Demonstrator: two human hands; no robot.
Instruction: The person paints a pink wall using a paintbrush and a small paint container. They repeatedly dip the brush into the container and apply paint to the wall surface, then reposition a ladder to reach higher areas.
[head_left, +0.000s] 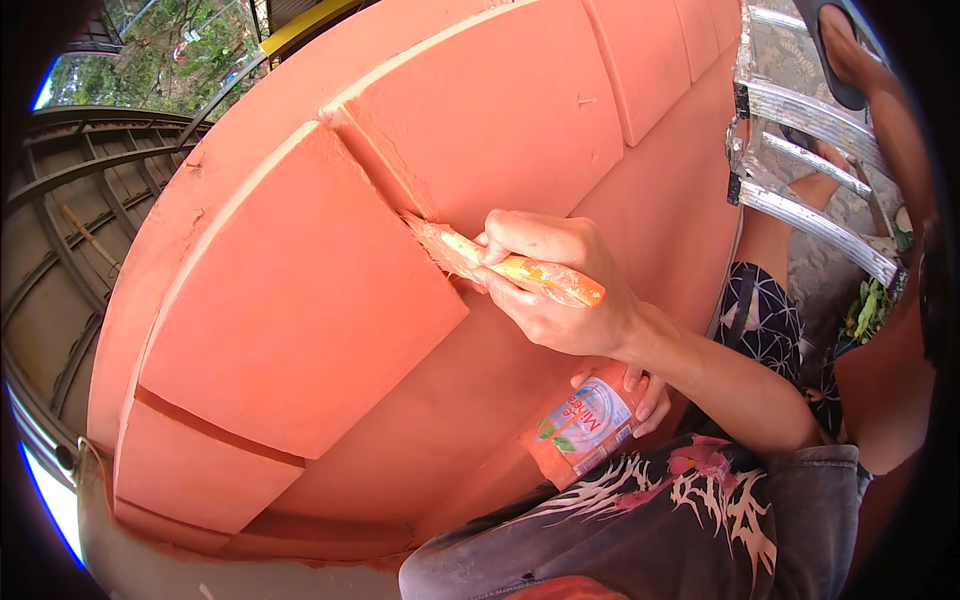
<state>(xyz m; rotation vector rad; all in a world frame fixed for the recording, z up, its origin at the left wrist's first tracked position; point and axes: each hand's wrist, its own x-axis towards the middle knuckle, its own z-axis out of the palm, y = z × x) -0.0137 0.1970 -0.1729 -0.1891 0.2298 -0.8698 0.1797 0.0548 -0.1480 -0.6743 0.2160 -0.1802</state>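
My right hand (559, 274) grips a paintbrush (551, 279) by its paint-smeared handle. Its splayed bristles, coated in coral paint, press into the groove (375, 169) between two raised panels of a coral-painted curved structure. Below my right forearm, my left hand (651, 409) holds a cut plastic bottle (585, 427) smeared with the same paint and bearing a printed label. The bottle is tilted, and much of my left hand is hidden behind it. The large panel (292, 285) left of the brush has a pale, rounded upper edge.
An aluminium ladder (817, 217) stands at the right, with bare legs and flip-flops (840, 56) by it. Patterned shorts (761, 322) and a leafy plant (866, 311) show there too. A dark metal frame (75, 225) curves along the left, with trees (157, 71) beyond.
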